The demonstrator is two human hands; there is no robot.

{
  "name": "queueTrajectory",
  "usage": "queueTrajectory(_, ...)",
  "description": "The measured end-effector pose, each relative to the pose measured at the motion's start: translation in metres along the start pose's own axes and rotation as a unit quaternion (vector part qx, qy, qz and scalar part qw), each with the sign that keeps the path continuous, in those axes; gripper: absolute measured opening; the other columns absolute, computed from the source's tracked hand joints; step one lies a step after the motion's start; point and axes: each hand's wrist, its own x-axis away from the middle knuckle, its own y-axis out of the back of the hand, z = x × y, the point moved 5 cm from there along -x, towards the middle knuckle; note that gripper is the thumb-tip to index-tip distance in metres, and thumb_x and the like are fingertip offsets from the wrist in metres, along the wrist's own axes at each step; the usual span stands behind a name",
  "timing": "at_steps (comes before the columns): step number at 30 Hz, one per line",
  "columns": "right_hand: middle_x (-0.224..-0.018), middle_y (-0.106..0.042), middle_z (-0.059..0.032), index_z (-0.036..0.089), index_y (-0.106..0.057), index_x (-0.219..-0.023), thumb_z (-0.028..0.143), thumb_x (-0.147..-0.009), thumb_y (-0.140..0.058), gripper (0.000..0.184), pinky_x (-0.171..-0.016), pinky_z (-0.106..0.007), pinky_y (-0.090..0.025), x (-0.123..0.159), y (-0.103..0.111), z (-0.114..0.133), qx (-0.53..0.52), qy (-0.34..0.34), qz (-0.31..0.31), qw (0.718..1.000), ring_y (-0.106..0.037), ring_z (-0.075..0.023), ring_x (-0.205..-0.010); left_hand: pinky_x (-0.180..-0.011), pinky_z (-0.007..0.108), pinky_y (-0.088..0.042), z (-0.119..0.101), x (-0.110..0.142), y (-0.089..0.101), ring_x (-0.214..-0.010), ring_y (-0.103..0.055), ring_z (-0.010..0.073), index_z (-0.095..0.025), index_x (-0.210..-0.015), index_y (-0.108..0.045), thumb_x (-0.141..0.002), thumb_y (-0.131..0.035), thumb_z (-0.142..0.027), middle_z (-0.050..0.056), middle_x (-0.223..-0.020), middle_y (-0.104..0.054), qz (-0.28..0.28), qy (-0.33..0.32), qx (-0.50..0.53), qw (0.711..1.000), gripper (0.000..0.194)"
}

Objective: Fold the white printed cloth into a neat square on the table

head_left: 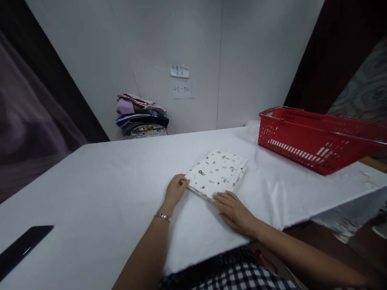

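Observation:
A folded white cloth (216,171) printed with small palm trees and other little motifs lies flat on the white-covered table (121,193) in front of me. My left hand (176,188) pinches its near left corner, thumb on top and the fingers curled at the edge. A silver watch or bracelet circles that wrist. My right hand (234,211) rests with fingers stretched out on the near right edge of the cloth. The layers of the fold show along the right side.
A red plastic basket (302,139) with metal handles stands at the table's right. Behind the far edge is a stack of folded clothes (142,117). A dark flat object (26,247) lies at the left front. Paper notes (183,89) hang on the wall.

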Motion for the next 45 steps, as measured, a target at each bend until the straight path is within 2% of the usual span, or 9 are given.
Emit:
queueTrajectory(8,-0.122,-0.057,-0.0101,0.020,-0.052,-0.120,0.033,-0.090,-0.042,0.034,-0.105,-0.047,-0.024,0.007,0.022,-0.041,-0.023,-0.035,-0.027,0.999,-0.043,-0.0216,-0.121,-0.080,0.032,-0.044,0.003,-0.010,-0.006,-0.091,-0.058,0.0211,-0.018,-0.113,-0.050,-0.074,-0.057,-0.044,0.009,-0.108,-0.061,0.013,0.139,-0.092,0.986,0.048)
queueTrajectory(12,-0.117,-0.060,-0.0094,0.019,-0.057,-0.113,0.033,-0.090,-0.042,0.030,-0.106,-0.047,-0.021,0.006,0.024,-0.040,-0.018,-0.018,-0.011,1.000,-0.046,-0.0208,-0.117,-0.076,0.029,-0.045,-0.013,-0.023,-0.008,-0.090,-0.060,0.0213,-0.017,-0.103,-0.057,-0.071,-0.061,-0.036,0.008,-0.101,-0.064,0.061,0.149,-0.091,0.983,0.037)
queueTrajectory(16,-0.119,-0.059,-0.0088,0.019,-0.056,-0.114,0.032,-0.091,-0.042,0.030,-0.107,-0.046,-0.018,0.004,0.017,-0.032,-0.015,-0.014,-0.015,1.000,-0.045,-0.0199,-0.117,-0.074,0.025,-0.046,-0.024,-0.045,0.006,-0.085,-0.060,0.0169,-0.018,-0.100,-0.060,-0.068,-0.061,-0.026,0.003,-0.097,-0.065,0.014,0.099,-0.046,0.994,0.032)
queueTrajectory(19,-0.129,-0.052,-0.0096,0.019,-0.050,-0.123,0.030,-0.090,-0.041,0.036,-0.108,-0.047,-0.015,-0.001,0.006,-0.022,-0.023,0.007,-0.007,1.000,-0.039,-0.0213,-0.123,-0.074,0.026,-0.046,-0.012,-0.054,0.018,-0.083,-0.060,0.0164,-0.019,-0.105,-0.059,-0.068,-0.062,-0.027,0.003,-0.100,-0.064,-0.022,0.094,-0.060,0.993,0.038)
queueTrajectory(25,-0.132,-0.049,-0.0109,0.018,-0.043,-0.131,0.024,-0.086,-0.044,0.045,-0.107,-0.050,-0.013,-0.013,-0.007,-0.015,-0.043,0.016,0.004,0.999,-0.037,-0.0235,-0.125,-0.083,0.031,-0.045,0.024,-0.043,0.016,-0.093,-0.059,0.0199,-0.016,-0.107,-0.059,-0.074,-0.057,-0.027,0.006,-0.103,-0.064,0.033,0.145,-0.098,0.984,0.035)
queueTrajectory(31,-0.132,-0.049,-0.0094,0.021,-0.043,-0.131,0.020,-0.085,-0.043,0.046,-0.106,-0.051,-0.020,-0.011,0.002,-0.028,-0.074,0.022,-0.016,0.997,-0.039,-0.0215,-0.124,-0.096,0.038,-0.036,-0.046,-0.015,0.010,-0.108,-0.049,0.0236,-0.018,-0.105,-0.060,-0.082,-0.053,-0.031,0.008,-0.111,-0.060,-0.064,-0.054,-0.217,0.973,0.028)
queueTrajectory(35,-0.124,-0.056,-0.0096,0.023,-0.052,-0.122,0.013,-0.085,-0.041,0.040,-0.098,-0.049,-0.034,-0.013,0.028,-0.072,-0.075,-0.025,-0.137,0.987,-0.047,-0.0216,-0.117,-0.088,0.034,-0.039,-0.095,0.027,-0.029,-0.095,-0.054,0.0183,-0.021,-0.091,-0.063,-0.083,-0.055,-0.033,0.003,-0.095,-0.064,0.066,-0.165,-0.167,0.970,0.016)
queueTrajectory(38,-0.107,-0.065,-0.0090,0.022,-0.061,-0.109,0.011,-0.083,-0.043,0.033,-0.091,-0.046,-0.040,-0.016,0.038,-0.105,-0.046,-0.031,-0.180,0.982,-0.056,-0.0227,-0.105,-0.082,0.033,-0.040,-0.110,0.052,-0.054,-0.090,-0.054,0.0182,-0.022,-0.091,-0.063,-0.079,-0.060,-0.036,0.003,-0.091,-0.062,0.137,-0.171,-0.186,0.958,0.019)
queueTrajectory(45,-0.104,-0.066,-0.0104,0.020,-0.065,-0.100,0.018,-0.087,-0.043,0.026,-0.086,-0.040,-0.043,-0.027,0.027,-0.133,-0.021,0.027,-0.092,0.995,-0.057,-0.0227,-0.100,-0.078,0.031,-0.040,-0.103,0.057,-0.066,-0.088,-0.053,0.0180,-0.020,-0.094,-0.061,-0.081,-0.057,-0.029,0.004,-0.090,-0.058,0.151,-0.115,-0.247,0.950,0.016)
